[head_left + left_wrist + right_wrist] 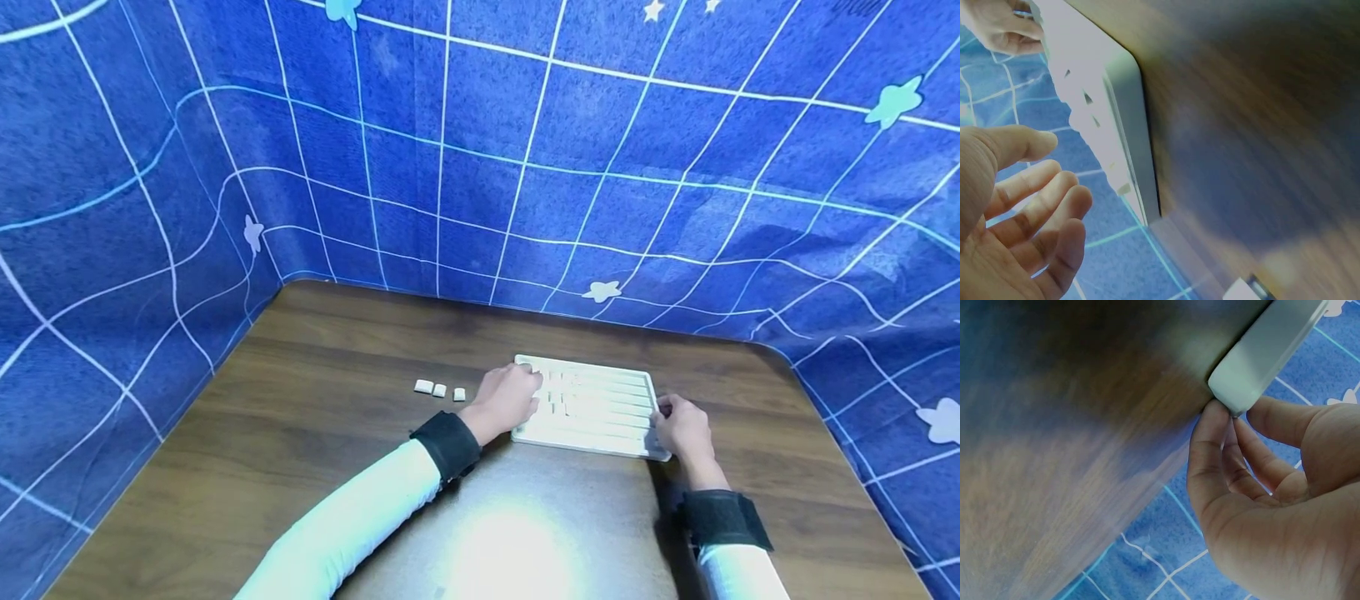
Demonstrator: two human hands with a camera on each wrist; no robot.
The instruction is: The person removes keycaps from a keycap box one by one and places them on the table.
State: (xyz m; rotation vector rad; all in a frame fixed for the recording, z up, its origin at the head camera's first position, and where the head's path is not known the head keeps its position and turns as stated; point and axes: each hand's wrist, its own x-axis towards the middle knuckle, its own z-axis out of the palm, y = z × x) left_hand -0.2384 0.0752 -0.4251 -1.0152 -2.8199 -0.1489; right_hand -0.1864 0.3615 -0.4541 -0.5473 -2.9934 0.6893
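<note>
A white tray [600, 433] with long parallel grooves lies on the table, and several small pieces sit in the left part of its grooves. Over the tray's left end is my left hand [507, 398]; the left wrist view shows its fingers [1041, 215] loosely bent, thumb apart from them, with nothing between. My right hand [684, 427] is at the tray's right edge. In the right wrist view, its thumb [1279, 419] and index finger [1209, 437] pinch the tray's corner [1241, 387]. Three small white blocks [423, 387] lie in a row left of the tray.
The brown wooden table [300, 433] has a bright glare spot near its front. A blue curtain [480, 167] with white grid lines and stars hangs behind the table and along its sides. Dark bands [450, 446] wrap both wrists.
</note>
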